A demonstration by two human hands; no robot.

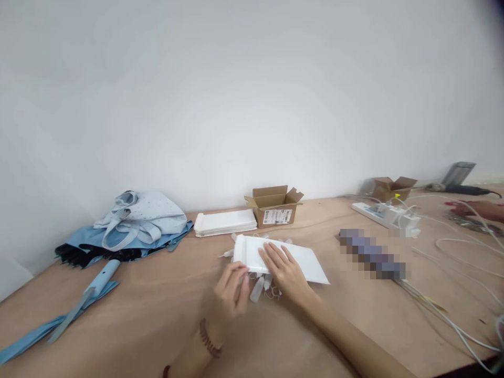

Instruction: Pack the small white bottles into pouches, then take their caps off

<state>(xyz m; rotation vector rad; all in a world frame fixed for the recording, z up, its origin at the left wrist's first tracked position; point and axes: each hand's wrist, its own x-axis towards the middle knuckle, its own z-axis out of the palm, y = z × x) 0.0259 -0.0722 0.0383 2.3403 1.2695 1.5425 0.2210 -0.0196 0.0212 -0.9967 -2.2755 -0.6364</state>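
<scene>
A white padded envelope point(311, 262) lies in front of me, flap end to the left. My left hand point(230, 286) pinches its lower left corner between thumb and fingers. Flat on top of the envelope rests my right hand point(285, 268), fingers stretched out and somewhat spread. Several small translucent plastic bottles point(258, 289), some with thin tips or loops, stick out from under the envelope, which partly hides them. Just behind stands a stack of similar white envelopes point(226, 221).
An open cardboard box point(275, 203) stands by the wall. At left lie a pale blue bag point(147, 215) and a folded blue umbrella point(100, 278). At right are a power strip point(386, 214), white cables point(444, 317), another box point(392, 188) and another person's hand point(468, 209).
</scene>
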